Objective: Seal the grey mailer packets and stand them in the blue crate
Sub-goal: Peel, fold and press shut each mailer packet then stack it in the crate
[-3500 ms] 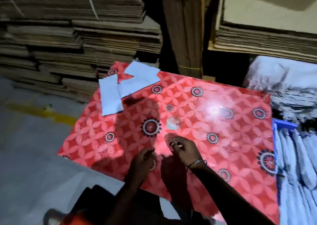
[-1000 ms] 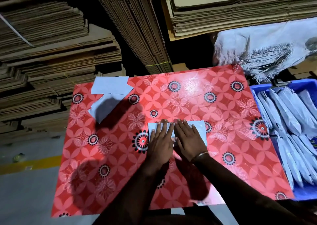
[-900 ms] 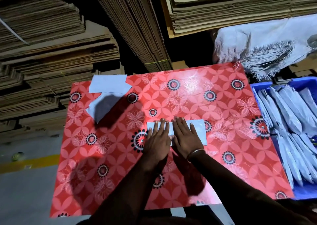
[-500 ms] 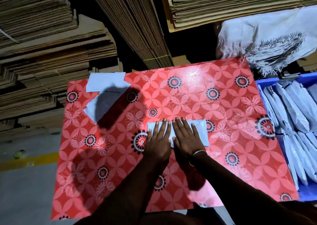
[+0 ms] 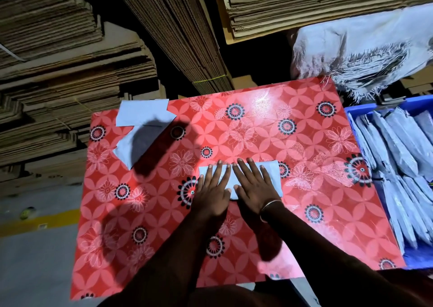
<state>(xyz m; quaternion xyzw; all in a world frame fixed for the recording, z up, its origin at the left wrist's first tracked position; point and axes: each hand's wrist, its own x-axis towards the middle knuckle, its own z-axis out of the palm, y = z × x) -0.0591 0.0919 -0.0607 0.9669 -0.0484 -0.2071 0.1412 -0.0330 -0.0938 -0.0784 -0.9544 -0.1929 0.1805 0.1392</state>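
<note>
A grey mailer packet (image 5: 273, 173) lies flat in the middle of the red flowered table (image 5: 269, 128). My left hand (image 5: 212, 188) presses on its left part with straight fingers. My right hand (image 5: 254, 183), a bangle on its wrist, presses flat on its middle, beside the left hand. The blue crate (image 5: 353, 108) stands at the table's right edge and holds several grey packets (image 5: 398, 147) on edge. Two more flat grey mailers (image 5: 143, 114) lie at the table's far left corner.
Stacks of flattened cardboard (image 5: 70, 56) rise behind and to the left of the table. A frayed white woven sack (image 5: 365, 49) lies behind the crate. Grey floor with a yellow line (image 5: 39, 217) is at the left.
3.5 s ago both hands worked something small near the table's front edge, no packet under them. For the last second both hands have pressed flat on the packet; only the camera shifted slightly.
</note>
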